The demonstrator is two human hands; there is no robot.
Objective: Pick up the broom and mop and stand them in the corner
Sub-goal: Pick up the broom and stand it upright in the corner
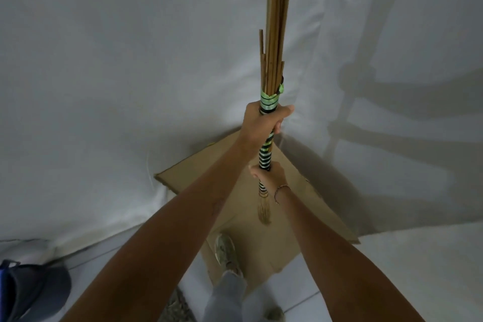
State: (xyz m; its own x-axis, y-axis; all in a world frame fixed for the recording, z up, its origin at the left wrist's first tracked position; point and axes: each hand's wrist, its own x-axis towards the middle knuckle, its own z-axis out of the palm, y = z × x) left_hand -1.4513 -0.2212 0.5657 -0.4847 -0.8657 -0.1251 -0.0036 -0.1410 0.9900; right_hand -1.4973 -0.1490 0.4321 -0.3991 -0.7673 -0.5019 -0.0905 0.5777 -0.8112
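Both hands hold the broom (274,60) upright in front of the corner where two white draped walls meet. The left hand (264,123) is wrapped tight around the taped band high on the bundle, thumb over the front; the right hand (269,174) is closed around the striped wrapping lower down, a bracelet (282,192) at its wrist. So each grip is narrow and full of broom. Above the left hand the sticks run straight up out of view; below the right hand a short tuft of fibres hangs over the cardboard (300,217) that lies on the floor in the corner. Whether that tuft touches the cardboard cannot be told from here. A shoe (226,253) stands on the near edge of the sheet. No mop is in view, so by my reading only half the job is in hand. The risks from here: the bundle is long and top-heavy, and if let go while standing too straight it would likely tip back into the room. The walls look like loose cloth, so a lean may get little support. The foot of the broom could skid on smooth cardboard. One stick sits loose beside the rest and might slip out.
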